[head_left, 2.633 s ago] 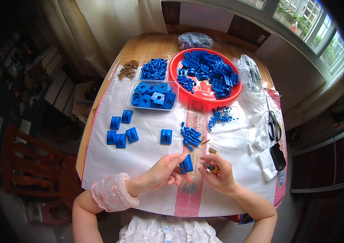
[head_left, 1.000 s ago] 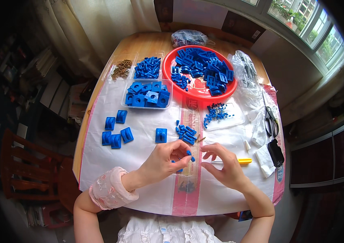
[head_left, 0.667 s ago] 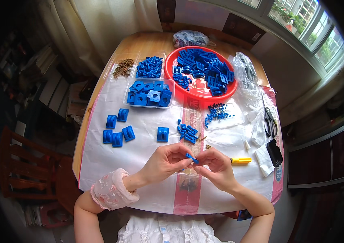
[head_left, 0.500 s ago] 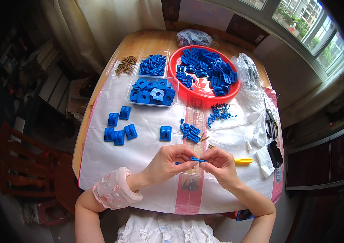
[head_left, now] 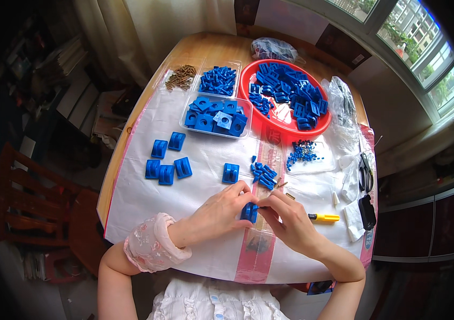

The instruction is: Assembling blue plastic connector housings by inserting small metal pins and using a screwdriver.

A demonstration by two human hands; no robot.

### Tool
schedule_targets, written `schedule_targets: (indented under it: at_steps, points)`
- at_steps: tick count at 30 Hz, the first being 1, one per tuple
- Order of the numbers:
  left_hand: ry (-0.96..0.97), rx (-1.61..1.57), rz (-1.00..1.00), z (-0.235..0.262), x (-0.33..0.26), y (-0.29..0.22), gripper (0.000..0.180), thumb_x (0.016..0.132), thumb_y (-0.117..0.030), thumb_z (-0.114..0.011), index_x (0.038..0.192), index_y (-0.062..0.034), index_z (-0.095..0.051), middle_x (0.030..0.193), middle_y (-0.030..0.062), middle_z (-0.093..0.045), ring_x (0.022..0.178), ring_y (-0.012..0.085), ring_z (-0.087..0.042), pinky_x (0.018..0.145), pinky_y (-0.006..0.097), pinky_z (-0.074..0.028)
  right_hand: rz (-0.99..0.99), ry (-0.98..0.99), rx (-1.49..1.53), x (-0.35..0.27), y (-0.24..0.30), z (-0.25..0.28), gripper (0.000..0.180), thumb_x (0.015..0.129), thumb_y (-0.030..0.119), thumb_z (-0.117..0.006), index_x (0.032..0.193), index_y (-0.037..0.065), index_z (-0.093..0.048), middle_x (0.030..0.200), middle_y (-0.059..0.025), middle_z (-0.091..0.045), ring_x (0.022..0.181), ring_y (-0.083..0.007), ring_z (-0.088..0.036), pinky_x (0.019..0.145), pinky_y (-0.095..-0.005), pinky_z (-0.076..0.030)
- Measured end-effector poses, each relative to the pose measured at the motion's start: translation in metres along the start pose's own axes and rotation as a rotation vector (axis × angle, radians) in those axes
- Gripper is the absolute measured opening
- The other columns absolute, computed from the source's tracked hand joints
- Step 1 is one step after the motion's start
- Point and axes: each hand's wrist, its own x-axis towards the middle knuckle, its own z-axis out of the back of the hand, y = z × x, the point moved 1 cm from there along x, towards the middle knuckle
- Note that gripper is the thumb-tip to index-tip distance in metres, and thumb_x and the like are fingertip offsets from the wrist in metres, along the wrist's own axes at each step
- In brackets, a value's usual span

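Near the front middle of the table, a blue plastic block (head_left: pixel 249 212) stands between my hands. My left hand (head_left: pixel 213 213) is closed round its left side, thumb at the near edge and fingers at the far edge. My right hand (head_left: pixel 290 217) meets it from the right, fingers pinched at the block's upper right; whatever they hold is hidden. Just beyond lie a small pile of narrow blue pieces (head_left: pixel 263 174) and a few brass-coloured pins (head_left: pixel 290 196). A similar blue block (head_left: pixel 231 173) with a raised curved part rests ahead of my left hand.
Several finished-looking blue blocks (head_left: pixel 166 174) lie at left. Behind them are clear boxes of square blue plates (head_left: pixel 204 122), small blue parts (head_left: pixel 218 80) and brass pins (head_left: pixel 181 77). A red basin (head_left: pixel 245 80) holds blue parts. At right lie a yellow-handled tool (head_left: pixel 325 217) and scissors (head_left: pixel 365 173).
The small blue piece pinched between both hands is no longer visible there. My hands have come down onto a blue block on the table. The view has shifted slightly.
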Motion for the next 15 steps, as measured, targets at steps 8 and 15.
schedule_targets:
  at_steps: [8, 15]
  points:
    - [-0.046, 0.021, 0.038, -0.003, 0.001, 0.001, 0.052, 0.073, -0.018, -0.091, 0.115, -0.0029, -0.064, 0.117, 0.0115, -0.059, 0.105, 0.0329, -0.064, 0.088, 0.042, -0.055, 0.022, 0.017, -0.113, 0.004, -0.003, -0.011, 0.012, 0.095, -0.001, -0.066, 0.105, 0.002, -0.061, 0.09, -0.0136, -0.058, 0.076, -0.0343, -0.064, 0.065, -0.0434, -0.049]
    - [-0.064, 0.037, 0.046, -0.006, 0.002, 0.001, 0.051, 0.072, -0.019, -0.091, 0.112, -0.0037, -0.065, 0.114, 0.0108, -0.06, 0.103, 0.0318, -0.065, 0.085, 0.042, -0.055, 0.003, 0.057, -0.126, 0.004, -0.008, -0.01, 0.011, 0.096, 0.002, -0.064, 0.106, 0.002, -0.059, 0.094, -0.0147, -0.059, 0.078, -0.037, -0.063, 0.068, -0.0459, -0.049]
